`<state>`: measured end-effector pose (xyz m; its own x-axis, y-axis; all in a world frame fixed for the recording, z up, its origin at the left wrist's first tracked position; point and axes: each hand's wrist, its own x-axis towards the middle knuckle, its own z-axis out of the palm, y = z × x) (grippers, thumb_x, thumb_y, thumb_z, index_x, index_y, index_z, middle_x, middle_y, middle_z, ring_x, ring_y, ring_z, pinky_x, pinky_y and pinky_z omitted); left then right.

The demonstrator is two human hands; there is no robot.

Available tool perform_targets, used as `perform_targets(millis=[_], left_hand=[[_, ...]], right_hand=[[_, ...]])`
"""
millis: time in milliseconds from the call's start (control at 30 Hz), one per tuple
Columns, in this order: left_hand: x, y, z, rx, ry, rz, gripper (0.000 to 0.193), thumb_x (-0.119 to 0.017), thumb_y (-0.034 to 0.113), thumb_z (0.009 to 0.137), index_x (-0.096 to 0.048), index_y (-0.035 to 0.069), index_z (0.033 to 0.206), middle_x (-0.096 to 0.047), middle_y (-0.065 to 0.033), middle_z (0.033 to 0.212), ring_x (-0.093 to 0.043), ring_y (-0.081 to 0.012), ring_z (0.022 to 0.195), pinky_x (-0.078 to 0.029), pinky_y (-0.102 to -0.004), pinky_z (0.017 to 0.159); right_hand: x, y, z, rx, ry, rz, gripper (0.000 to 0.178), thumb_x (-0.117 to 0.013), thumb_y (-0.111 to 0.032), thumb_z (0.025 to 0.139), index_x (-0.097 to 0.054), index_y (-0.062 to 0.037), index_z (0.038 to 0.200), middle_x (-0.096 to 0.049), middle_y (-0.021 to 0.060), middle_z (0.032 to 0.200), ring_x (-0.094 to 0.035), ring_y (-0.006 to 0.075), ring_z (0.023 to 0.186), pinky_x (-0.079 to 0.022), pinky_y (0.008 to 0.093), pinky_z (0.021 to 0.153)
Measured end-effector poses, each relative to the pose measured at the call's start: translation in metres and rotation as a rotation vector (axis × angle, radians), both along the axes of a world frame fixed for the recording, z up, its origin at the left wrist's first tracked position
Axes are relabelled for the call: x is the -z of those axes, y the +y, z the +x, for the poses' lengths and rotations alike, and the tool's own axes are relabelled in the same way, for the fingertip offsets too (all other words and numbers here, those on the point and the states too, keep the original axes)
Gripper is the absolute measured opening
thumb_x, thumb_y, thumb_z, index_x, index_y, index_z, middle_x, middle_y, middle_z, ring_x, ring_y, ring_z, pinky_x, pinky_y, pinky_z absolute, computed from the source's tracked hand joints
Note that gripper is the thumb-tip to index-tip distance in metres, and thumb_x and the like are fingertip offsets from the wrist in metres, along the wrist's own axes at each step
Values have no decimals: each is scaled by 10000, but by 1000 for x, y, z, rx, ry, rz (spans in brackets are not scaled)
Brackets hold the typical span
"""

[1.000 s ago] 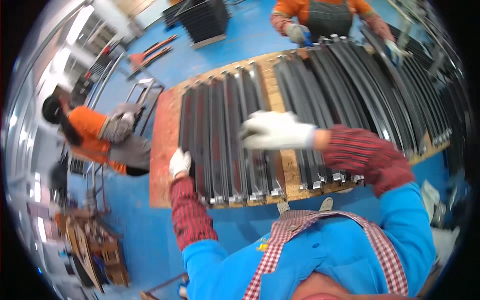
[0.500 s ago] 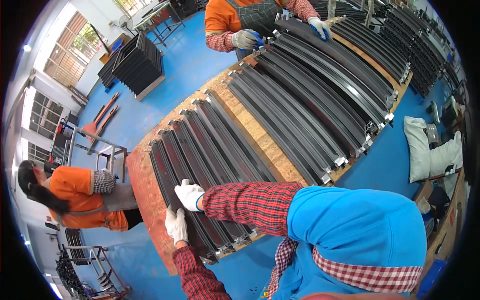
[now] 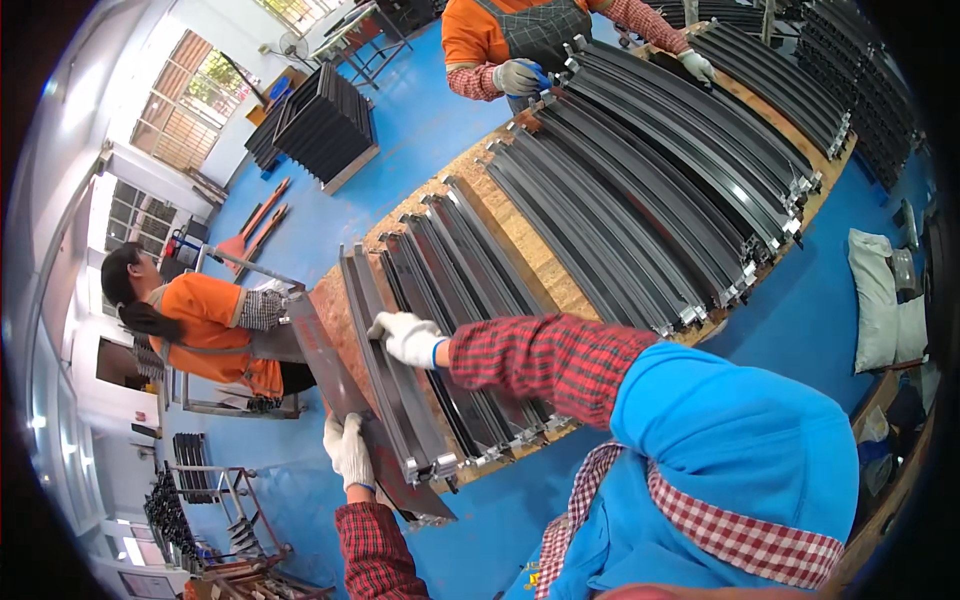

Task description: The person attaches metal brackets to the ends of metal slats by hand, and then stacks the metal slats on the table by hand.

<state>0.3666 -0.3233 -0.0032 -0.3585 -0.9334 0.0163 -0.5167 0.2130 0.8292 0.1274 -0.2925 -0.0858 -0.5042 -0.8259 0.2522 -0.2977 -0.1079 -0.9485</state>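
Long dark metal channel pieces (image 3: 455,290) lie side by side on a wooden table (image 3: 520,230). My right hand (image 3: 405,338), in a white glove, rests on the leftmost piece (image 3: 385,375) near its middle. My left hand (image 3: 350,452), also gloved, grips a flat dark metal strip (image 3: 330,385) that hangs off the table's left edge, tilted up from the near end. Both sleeves are red plaid.
A person in orange (image 3: 205,320) stands at the table's left side. Another person in orange (image 3: 520,45) handles pieces at the far end. A bigger row of dark pieces (image 3: 660,170) fills the right half. A stack of dark parts (image 3: 320,125) sits on the blue floor.
The view has swung left and closer. My right hand has slid onto the leftmost piece, and my left hand has taken hold of the flat strip at the table's edge.
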Motion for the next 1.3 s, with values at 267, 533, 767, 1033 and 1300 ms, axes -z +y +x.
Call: perform_targets(millis=[267, 533, 767, 1033, 1300], left_hand=[[-27, 87, -69, 21, 103, 26, 446, -636, 182, 929, -631, -45, 1312, -714, -102, 1107, -606, -152, 893, -470, -240, 843], [-1, 200, -217, 182, 231, 92, 531, -659, 249, 913, -609, -53, 1346, -714, -172, 1192, -653, -216, 1010, -502, -299, 917], [-20, 318, -322, 251, 168, 92, 432, -626, 275, 896, -665, -45, 1184, -719, -165, 996, -624, -212, 855, -495, -325, 781], [-6, 356, -394, 372, 123, 13, 370, -510, 292, 929, -663, -9, 1079, -707, -226, 953, -653, -414, 862, -515, -459, 801], [12, 367, -424, 290, 10, 50, 406, -490, 293, 954, -624, -48, 1130, -697, -235, 969, -663, -389, 872, -526, -435, 807]], right_hand=[[-101, 157, -132, -151, 230, 22, 342, -509, -23, 790, -722, -49, 1056, -769, 85, 1090, -708, 277, 1006, -549, 369, 919], [-162, 346, -240, -172, 359, 1, 358, -471, 52, 794, -687, 3, 1076, -759, 94, 1046, -693, 204, 969, -548, 317, 906], [-229, 464, -259, -91, 358, 41, 355, -454, 70, 827, -667, 22, 1106, -743, 133, 1113, -691, 216, 1028, -537, 316, 1005], [-245, 509, -275, 23, 450, 37, 334, -476, 55, 850, -673, 6, 1115, -743, 113, 1111, -686, 184, 1016, -531, 293, 988], [-227, 506, -260, 61, 358, 99, 313, -481, 39, 868, -665, 2, 1117, -744, 110, 1130, -686, 178, 1021, -529, 291, 1001]])
